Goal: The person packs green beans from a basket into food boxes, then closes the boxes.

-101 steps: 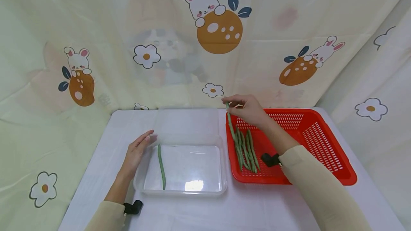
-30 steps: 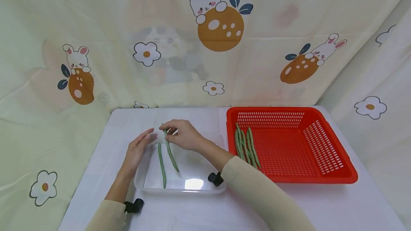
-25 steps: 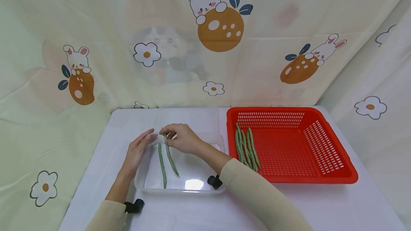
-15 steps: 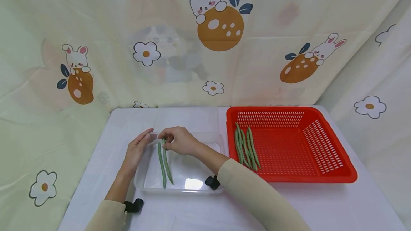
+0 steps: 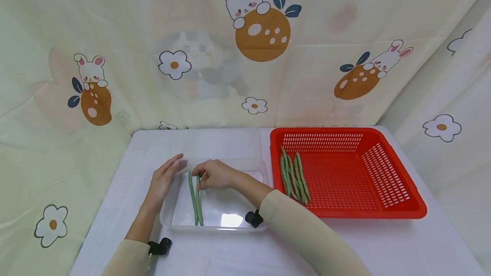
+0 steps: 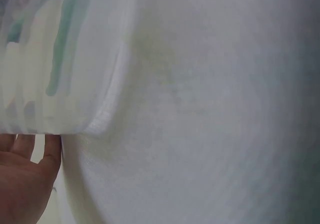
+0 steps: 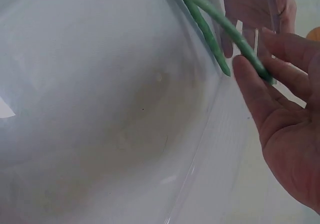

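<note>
One desk [image 5: 299, 248] carries a basket [image 5: 341, 182] near its far right corner and a box [image 5: 218, 228] nearer its left edge. Left hand [image 5: 163, 180]: fingers extended at the box's left wall. Right hand [image 5: 218, 174]: grip pinching a bean [image 7: 226, 24], now lowered beside a second bean [image 7: 205, 30] in the box; placement judged nearly complete.

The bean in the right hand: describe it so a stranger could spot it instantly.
Find the clear container left of the red basket. Inside are two green beans toward its left side. Yours is the bean nearer the basket, its far end pinched by the right hand.
</note>
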{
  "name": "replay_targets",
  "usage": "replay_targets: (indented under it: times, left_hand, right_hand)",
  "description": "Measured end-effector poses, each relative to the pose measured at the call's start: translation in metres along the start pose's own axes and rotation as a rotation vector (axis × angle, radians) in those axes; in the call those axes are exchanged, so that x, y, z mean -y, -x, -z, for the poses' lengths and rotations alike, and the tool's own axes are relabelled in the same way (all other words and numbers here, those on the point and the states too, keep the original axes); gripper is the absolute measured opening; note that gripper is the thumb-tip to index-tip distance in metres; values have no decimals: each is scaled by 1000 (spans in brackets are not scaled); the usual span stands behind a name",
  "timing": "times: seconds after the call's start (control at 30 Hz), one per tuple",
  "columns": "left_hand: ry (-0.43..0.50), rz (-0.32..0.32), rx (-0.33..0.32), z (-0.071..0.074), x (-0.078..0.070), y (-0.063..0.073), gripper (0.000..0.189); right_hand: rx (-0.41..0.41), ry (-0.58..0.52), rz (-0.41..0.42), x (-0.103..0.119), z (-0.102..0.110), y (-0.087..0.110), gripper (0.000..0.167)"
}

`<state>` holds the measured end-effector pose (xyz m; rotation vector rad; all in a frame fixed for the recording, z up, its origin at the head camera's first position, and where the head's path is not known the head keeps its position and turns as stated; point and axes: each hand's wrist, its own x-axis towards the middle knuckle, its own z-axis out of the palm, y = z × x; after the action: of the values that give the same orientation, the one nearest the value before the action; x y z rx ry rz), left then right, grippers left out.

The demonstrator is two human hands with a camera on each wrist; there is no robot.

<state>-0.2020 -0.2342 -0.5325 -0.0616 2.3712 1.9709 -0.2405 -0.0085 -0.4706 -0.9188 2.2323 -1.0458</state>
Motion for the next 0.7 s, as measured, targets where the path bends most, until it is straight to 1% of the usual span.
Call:
replay_targets:
  times: [0.07,0.13,0.47,0.6,0.7]
  left_hand:
    - [-4,0,2,0,0,0,52]
    - [-9,1,3,0,0,1,51]
    - [-9,-4,3,-1,-2,1,53]
    - [-15,-14,2,-2,-1,2,55]
    - [-18,-17,-1,-3,-1,2,54]
  right_hand:
    - [31,19,-14,0,0,1,43]
    - [41,36,-28,1,0,1,45]
    - [39,115,-59,0,-2,2,49]
    - [35,145,-74,1,-1,3,46]
    - [22,157,-60,3,1,4,43]
